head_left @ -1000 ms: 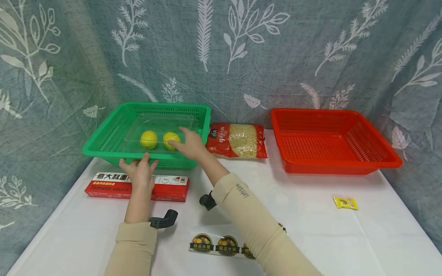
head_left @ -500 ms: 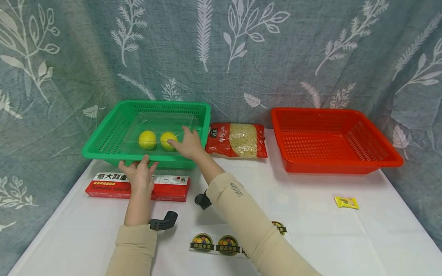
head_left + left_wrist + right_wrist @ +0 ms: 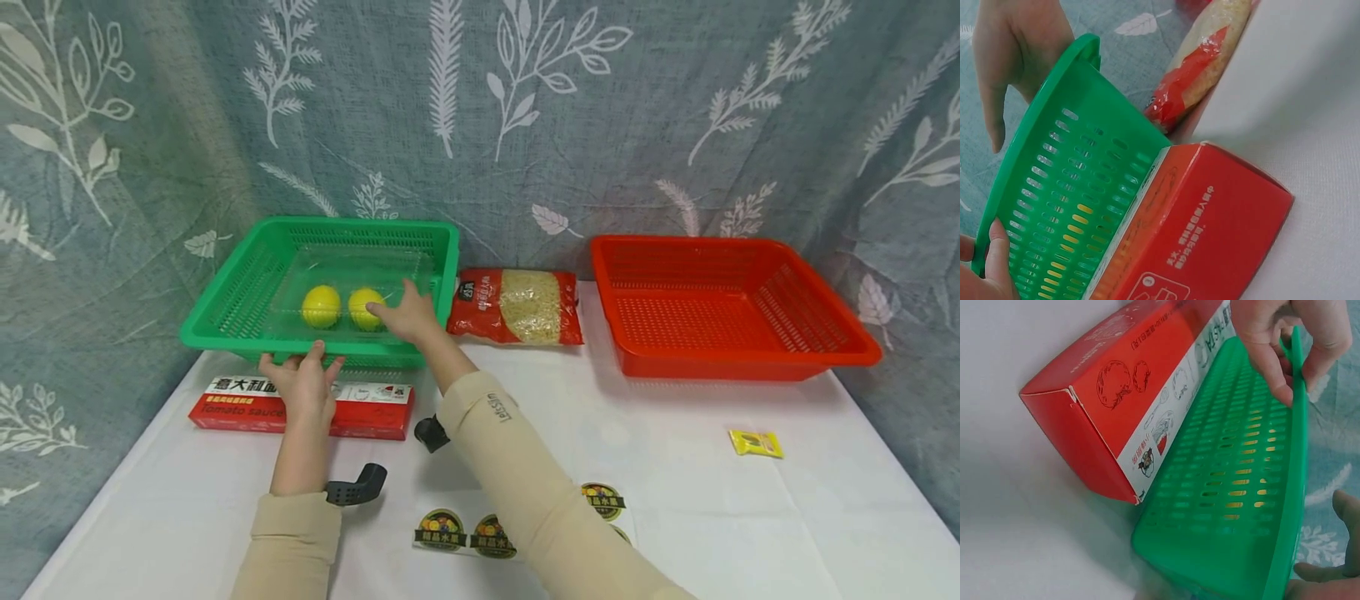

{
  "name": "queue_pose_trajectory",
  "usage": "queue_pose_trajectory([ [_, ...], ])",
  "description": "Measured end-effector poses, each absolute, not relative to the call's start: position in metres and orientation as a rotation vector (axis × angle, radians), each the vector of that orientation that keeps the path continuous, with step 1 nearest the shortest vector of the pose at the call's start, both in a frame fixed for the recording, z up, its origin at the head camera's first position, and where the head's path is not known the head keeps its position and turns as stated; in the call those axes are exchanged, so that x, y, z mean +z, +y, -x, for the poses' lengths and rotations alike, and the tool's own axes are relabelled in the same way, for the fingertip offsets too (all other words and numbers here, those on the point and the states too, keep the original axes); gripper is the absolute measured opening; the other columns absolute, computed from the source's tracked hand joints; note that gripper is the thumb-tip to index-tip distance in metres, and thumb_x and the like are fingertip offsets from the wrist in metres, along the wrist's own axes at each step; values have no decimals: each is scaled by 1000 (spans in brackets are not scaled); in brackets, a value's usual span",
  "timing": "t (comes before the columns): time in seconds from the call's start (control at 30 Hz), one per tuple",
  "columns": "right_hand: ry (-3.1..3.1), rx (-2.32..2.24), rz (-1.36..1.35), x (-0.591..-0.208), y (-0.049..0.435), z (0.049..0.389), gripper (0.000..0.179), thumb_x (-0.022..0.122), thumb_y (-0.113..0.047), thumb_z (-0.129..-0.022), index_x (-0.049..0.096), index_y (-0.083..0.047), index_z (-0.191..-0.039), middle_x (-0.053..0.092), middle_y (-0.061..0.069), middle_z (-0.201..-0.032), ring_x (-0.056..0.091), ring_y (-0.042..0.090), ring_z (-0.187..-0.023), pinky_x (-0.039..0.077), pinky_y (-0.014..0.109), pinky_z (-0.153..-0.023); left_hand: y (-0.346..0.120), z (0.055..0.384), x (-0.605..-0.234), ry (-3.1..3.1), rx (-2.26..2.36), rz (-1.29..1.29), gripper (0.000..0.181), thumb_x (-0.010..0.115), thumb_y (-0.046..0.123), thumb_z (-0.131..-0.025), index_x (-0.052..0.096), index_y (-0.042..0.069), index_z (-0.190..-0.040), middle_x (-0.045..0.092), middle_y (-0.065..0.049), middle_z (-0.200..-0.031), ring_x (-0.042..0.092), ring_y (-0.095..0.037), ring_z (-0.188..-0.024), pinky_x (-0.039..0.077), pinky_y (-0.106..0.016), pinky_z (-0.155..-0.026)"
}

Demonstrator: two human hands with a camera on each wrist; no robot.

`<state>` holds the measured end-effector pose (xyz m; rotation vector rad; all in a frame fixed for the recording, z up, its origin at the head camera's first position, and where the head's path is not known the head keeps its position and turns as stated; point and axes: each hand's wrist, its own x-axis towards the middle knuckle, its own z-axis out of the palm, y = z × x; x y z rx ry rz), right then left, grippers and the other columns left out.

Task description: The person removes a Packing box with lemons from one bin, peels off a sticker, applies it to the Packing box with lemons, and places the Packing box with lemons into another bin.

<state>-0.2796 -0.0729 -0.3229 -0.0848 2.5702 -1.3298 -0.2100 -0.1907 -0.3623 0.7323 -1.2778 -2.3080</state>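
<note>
My left hand [image 3: 306, 387] pinches the near rim of a green plastic basket [image 3: 197, 332], thumb and fingers on either side of it, as the right wrist view shows. Inside the basket is a clear plastic container [image 3: 300, 268] with two round yellow balls [image 3: 321, 306] showing through it. My right hand [image 3: 415, 317] reaches over the basket's right part, fingers extended at the container's right end, thumb overlapping the right-hand ball. In the left wrist view the right hand [image 3: 1019, 47] appears beyond the basket rim. A red-and-white tomato sauce pasta box [image 3: 367, 414] lies beneath the basket's front.
A red bag of pasta [image 3: 525, 307] lies right of the green basket. Farther right stands a red basket [image 3: 720, 364]. A small yellow packet [image 3: 756, 443] lies on the white table [image 3: 675, 517]. A sheet of fruit stickers [image 3: 441, 531] lies partly under my right forearm.
My right forearm has swung a little left, uncovering more of the sticker sheet. The right-hand ball sits slightly farther left. My left hand keeps its hold on the rim.
</note>
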Motion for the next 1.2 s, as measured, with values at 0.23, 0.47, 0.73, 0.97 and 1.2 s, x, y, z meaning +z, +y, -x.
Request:
queue_pose_trajectory([
  [0.23, 2495, -1471, 65, -326, -73, 284, 68, 57, -35, -89, 23, -16, -145, 25, 12, -147, 20, 29, -135, 30, 44, -103, -190, 210, -363, -1273, -2301, -733, 75, 49, 9, -92, -7, 20, -141, 31, -7, -121, 46, -12, -98, 50, -24, -78],
  [0.47, 2415, -1525, 33, -327, -74, 284, 67, 57, -32, -90, 24, -16, -145, 27, 11, -146, 26, 28, -133, 35, 43, -100, -191, 210, -365, -1286, -2295, -713, 72, 49, 9, -92, -4, 20, -140, 25, -15, -136, 45, -18, -111, 50, -25, -79],
  [0.73, 2285, -1630, 14, -329, -75, 284, 60, 55, -29, -92, 26, -21, -144, 32, 9, -144, 44, 28, -120, 51, 38, -76, -192, 209, -365, -1296, -2286, -710, 73, 50, 9, -92, -5, 19, -140, 28, -12, -130, 44, -18, -112, 51, -25, -79],
  [0.97, 2285, -1649, 36, -329, -75, 284, 52, 53, -30, -93, 33, -22, -140, 41, 12, -134, 54, 19, -84, 48, 29, -56, -191, 209, -364, -1319, -2279, -713, 75, 50, 10, -92, -7, 19, -140, 26, -14, -133, 43, -19, -113, 50, -26, -81],
  [1.2, 2406, -1576, 74, -330, -77, 285, 47, 51, -32, -94, 36, -21, -137, 49, 14, -125, 39, 14, -58, 34, 27, -50, -191, 210, -364, -1307, -2278, -733, 75, 51, 10, -92, -5, 20, -140, 27, -13, -132, 45, -19, -113, 50, -26, -80],
])
